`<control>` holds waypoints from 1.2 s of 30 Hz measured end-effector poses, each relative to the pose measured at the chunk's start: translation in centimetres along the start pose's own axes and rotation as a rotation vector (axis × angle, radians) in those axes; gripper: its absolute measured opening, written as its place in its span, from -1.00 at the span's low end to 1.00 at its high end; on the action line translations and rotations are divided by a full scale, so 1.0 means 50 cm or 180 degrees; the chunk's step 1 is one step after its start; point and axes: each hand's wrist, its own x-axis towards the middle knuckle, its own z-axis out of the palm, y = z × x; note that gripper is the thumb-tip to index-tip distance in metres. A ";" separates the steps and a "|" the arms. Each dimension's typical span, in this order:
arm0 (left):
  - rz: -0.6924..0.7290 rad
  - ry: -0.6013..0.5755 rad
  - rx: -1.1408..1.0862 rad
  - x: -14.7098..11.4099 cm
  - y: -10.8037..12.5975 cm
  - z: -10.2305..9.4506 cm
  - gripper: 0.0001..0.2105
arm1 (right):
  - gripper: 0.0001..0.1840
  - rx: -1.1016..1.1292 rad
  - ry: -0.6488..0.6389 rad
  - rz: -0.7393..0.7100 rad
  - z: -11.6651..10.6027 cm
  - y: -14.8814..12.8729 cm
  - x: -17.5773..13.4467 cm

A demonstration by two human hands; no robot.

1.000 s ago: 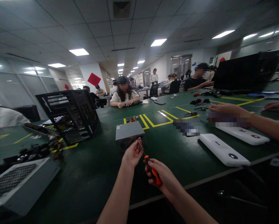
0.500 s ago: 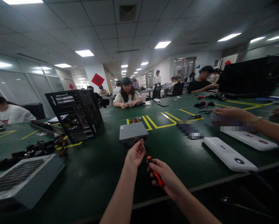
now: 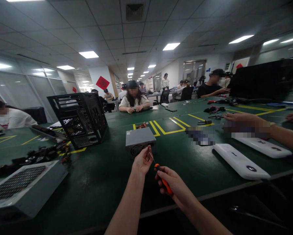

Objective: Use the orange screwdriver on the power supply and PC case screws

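My right hand (image 3: 169, 182) is closed round the orange and black handle of a screwdriver (image 3: 166, 186). The thin shaft slants up and to the left, and its tip ends at the fingers of my left hand (image 3: 143, 160). Those fingers are pinched together; whatever sits between them is too small or hidden to name. Just behind my left fingertips stands a grey power supply unit (image 3: 140, 137), its fan grille facing me and partly covered by the hand. A bundle of its cables (image 3: 143, 125) lies at its back.
A black computer case (image 3: 79, 120) stands on the green table (image 3: 95, 182) to the left. Nearer is a larger power supply (image 3: 31, 189) with black cables (image 3: 36, 155). White panels (image 3: 240, 161) lie on the right, beside another person's arm (image 3: 283, 130). A person (image 3: 134, 99) sits opposite.
Almost nothing differs. Both hands and the screwdriver stay in the same place, with only a very slight shift of the fingers and the view.
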 end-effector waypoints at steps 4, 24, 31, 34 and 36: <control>0.0022 0.0036 0.0011 -0.004 0.000 0.003 -0.92 | -0.89 0.0005 0.0021 0.0006 0.001 -0.001 -0.001; -0.0001 0.0248 -0.0227 0.017 -0.014 0.001 -0.95 | -0.96 -0.0111 0.0023 -0.0007 0.002 0.000 0.020; 0.0107 0.0382 -0.0352 0.028 -0.018 0.004 -0.94 | -0.93 -0.0071 0.0054 0.0080 -0.001 0.001 0.026; 0.0122 0.0418 -0.0368 0.031 -0.022 0.007 -0.94 | -0.93 -0.0028 0.0049 0.0108 -0.003 0.002 0.031; 0.0164 0.0494 -0.0381 0.033 -0.025 0.011 -0.94 | -0.94 -0.0017 0.0069 0.0127 -0.003 0.001 0.034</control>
